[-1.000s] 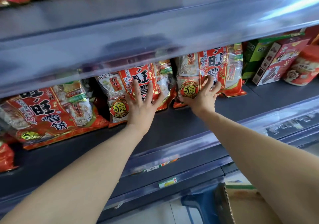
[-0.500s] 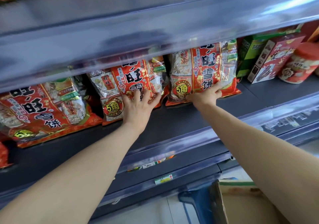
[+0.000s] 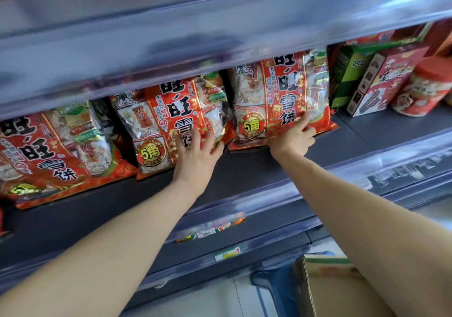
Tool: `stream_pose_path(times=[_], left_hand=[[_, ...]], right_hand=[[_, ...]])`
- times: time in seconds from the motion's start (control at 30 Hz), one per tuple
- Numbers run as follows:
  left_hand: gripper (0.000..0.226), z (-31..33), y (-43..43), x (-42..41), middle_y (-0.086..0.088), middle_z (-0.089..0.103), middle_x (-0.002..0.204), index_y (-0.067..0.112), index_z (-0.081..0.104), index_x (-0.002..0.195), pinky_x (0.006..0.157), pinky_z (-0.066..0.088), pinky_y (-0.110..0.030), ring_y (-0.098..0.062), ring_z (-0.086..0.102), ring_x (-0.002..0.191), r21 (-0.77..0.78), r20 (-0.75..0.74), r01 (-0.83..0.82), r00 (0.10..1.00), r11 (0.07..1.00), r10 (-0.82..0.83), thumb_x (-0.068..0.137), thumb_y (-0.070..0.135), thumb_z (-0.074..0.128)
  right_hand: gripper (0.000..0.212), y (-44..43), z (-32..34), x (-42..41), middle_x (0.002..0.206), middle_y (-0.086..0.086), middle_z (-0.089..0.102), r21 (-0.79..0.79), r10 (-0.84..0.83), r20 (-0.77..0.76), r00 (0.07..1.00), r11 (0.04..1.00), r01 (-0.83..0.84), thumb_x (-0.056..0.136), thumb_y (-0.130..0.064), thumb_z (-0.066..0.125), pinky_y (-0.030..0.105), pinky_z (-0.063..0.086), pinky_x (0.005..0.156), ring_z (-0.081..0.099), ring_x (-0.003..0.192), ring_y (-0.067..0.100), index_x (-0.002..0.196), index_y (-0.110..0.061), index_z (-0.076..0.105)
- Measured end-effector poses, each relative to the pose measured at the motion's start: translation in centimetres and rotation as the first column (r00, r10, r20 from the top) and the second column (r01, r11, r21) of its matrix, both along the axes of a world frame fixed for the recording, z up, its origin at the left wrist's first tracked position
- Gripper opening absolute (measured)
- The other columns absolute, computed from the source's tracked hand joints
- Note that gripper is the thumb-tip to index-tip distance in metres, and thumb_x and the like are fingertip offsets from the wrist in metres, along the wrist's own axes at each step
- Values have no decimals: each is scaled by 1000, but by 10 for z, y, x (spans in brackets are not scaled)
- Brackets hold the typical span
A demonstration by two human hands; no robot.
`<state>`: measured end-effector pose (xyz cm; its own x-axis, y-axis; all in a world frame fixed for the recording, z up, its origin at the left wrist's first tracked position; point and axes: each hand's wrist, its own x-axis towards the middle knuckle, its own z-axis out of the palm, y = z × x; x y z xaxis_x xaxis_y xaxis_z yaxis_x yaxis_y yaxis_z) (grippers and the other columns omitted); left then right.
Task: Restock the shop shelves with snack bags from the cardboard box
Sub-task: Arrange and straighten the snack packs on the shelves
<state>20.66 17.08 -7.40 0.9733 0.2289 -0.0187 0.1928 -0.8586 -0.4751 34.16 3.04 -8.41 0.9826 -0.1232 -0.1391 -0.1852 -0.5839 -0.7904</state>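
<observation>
Three red snack bags with clear windows stand leaning on the dark shelf (image 3: 247,170). My left hand (image 3: 195,155) presses flat, fingers straight, against the lower front of the middle snack bag (image 3: 166,121). My right hand (image 3: 292,139) is at the lower right edge of the right snack bag (image 3: 274,92); one finger lies straight on its front and the other fingers curl at the bottom seam. The left snack bag (image 3: 49,155) lies tilted back, untouched. Part of the cardboard box (image 3: 325,289) shows at the bottom right, below my right forearm.
A green box (image 3: 347,77), a red box (image 3: 384,79) and a red tub (image 3: 420,87) stand right of the bags. The upper shelf's front rail (image 3: 171,35) overhangs the bag tops. A blue stool (image 3: 269,285) stands beside the cardboard box.
My right hand slid from flat on the right bag's front down to its lower edge and its fingers curled. My left hand slid slightly lower on the middle bag.
</observation>
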Motion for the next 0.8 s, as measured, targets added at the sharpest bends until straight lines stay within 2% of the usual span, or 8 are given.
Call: stream_pose_path(times=[0.17,0.3,0.4,0.53,0.6,0.73,0.8], left_hand=[[71,1,-10,0,-17,15,150,21,15,149,104,31,-60,-41,19,135,-56,45,16,999,998,-13,89,3,49],[87,-1,-14,4,-12,14,151,30,-10,150,102,32,-61,-39,23,131,-80,13,76,997,994,-75,89,4,46],[88,-1,-14,11,-6,8,154,32,-13,150,100,33,-64,-39,21,133,-50,-40,67,997,996,-69,91,10,49],[90,-4,-19,21,-1,1,158,34,-13,150,98,35,-64,-37,20,133,-30,-67,11,998,999,-13,90,14,52],[91,-4,-22,23,-1,0,158,35,-15,149,98,35,-65,-37,20,133,-32,-73,-2,997,999,-1,90,14,52],[92,-2,-23,23,-3,-2,157,35,-15,149,99,32,-66,-39,19,132,-24,-82,7,997,1000,-9,90,13,52],[91,0,-25,23,-4,-2,157,35,-13,149,101,31,-66,-40,19,133,-35,-81,-1,997,999,-2,90,10,51]], right_hand=[[100,-12,3,6,146,18,20,28,29,0,1000,999,-29,82,1,63,44,36,103,33,128,38,151,-22,-6],[107,-14,1,11,146,18,17,118,59,12,998,991,-60,78,-2,71,45,42,102,39,125,41,151,-22,-5],[106,-9,5,17,150,17,11,255,38,-2,999,966,-36,79,3,64,35,39,98,43,124,36,150,-23,-10],[101,1,12,30,157,9,5,426,0,-72,997,904,31,85,5,53,29,31,105,31,137,26,149,-23,-20],[103,0,10,30,157,11,5,421,8,-69,998,907,22,85,5,54,31,30,106,31,137,26,149,-23,-22],[107,-11,9,26,153,14,6,344,63,-45,997,938,-43,83,2,60,23,34,89,40,127,28,149,-22,-21],[111,-16,15,25,152,13,6,341,95,-53,994,937,-72,80,-1,64,25,36,88,41,124,29,149,-26,-19]])
